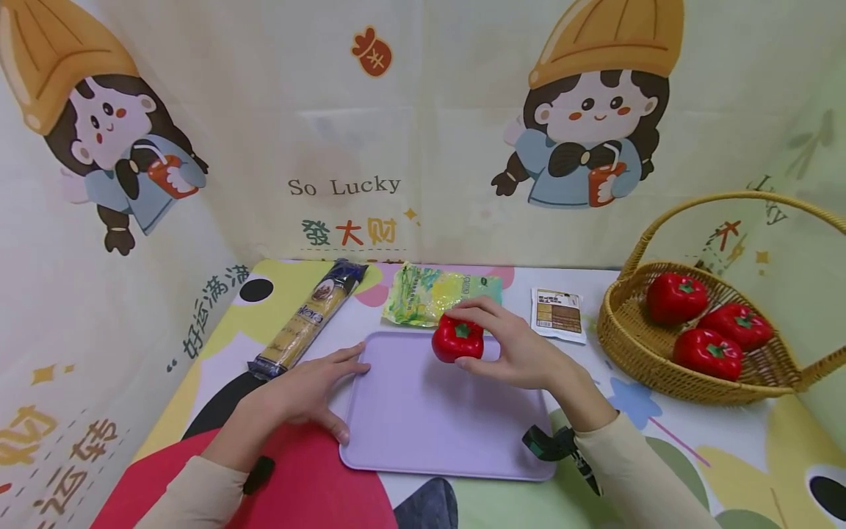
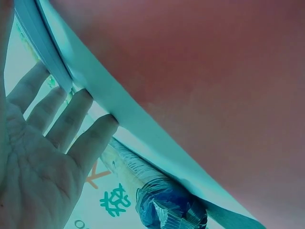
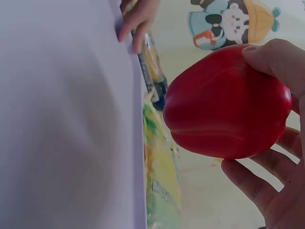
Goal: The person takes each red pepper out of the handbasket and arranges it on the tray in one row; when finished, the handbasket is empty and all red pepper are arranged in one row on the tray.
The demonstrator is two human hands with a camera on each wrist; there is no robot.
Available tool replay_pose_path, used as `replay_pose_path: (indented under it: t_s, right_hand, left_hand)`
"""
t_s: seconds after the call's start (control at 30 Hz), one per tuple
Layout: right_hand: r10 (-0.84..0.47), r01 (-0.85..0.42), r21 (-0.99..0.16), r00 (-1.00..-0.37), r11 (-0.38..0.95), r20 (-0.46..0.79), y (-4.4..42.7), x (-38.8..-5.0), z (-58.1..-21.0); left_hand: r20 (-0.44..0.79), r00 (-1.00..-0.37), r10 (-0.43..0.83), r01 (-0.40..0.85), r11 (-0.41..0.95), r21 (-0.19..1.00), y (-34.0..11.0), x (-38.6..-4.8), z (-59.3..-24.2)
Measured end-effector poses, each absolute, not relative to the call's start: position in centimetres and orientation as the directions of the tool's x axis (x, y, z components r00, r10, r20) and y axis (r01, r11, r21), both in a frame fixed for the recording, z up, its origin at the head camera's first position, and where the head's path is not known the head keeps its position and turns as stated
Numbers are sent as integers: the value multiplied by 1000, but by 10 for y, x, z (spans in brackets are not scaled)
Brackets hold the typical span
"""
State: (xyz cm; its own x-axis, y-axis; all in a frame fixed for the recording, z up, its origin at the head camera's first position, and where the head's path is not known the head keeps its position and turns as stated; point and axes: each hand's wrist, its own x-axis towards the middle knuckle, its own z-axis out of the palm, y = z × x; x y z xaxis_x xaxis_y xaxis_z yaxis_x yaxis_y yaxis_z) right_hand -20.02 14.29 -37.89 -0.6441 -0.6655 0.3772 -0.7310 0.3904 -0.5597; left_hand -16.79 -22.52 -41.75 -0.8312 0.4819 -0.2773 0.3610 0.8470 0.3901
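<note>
Above tray (image 1: 436, 433), red pepper (image 1: 456, 344) upright, stem (image 1: 463, 330) up

Head view: scene is taken from above, faced forward and down; tray (image 1: 449, 441), left hand (image 1: 297, 389), right hand (image 1: 512, 349) and basket (image 1: 631, 360) are covered. Left wrist view: the palm side of the left hand is seen from very near, with the pasta packet (image 2: 167, 198) beside it. Right wrist view: the pepper (image 3: 224, 107) is seen close up, the scene turned on its side, the left hand caught farther off. The pasta packet is shared by all three views, the yellow-green packet (image 3: 162, 176) by head and right wrist.
</note>
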Motion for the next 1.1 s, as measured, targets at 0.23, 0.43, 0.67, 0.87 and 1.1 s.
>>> replay_pose_path:
  t_s: [0.23,0.43,0.67,0.87,1.1]
  right_hand:
    - [-668,-731,-574,-638,369,383,134,-200,-379]
    - [-685,-709,-611,-640,351,348,129,-201,-383]
    - [-686,-721,-590,-636,364,353,123,-204,-389]
    - [-676,-688,-622,-661,374,325,118,-209,-390]
    - [-688,-696,-628,-645,348,333,110,-216,-393]
  left_hand:
    - [-268,-829,492,372,841,393,-225,-169,-414]
    - [-271,-820,505,381,833,400,-226,-169,-417]
    - [-254,-817,518,397,824,404,-228,-168,-418]
    - [-260,-826,500,383,837,391,-229,-166,-418]
    - [-243,-827,508,385,825,414,-228,-165,-415]
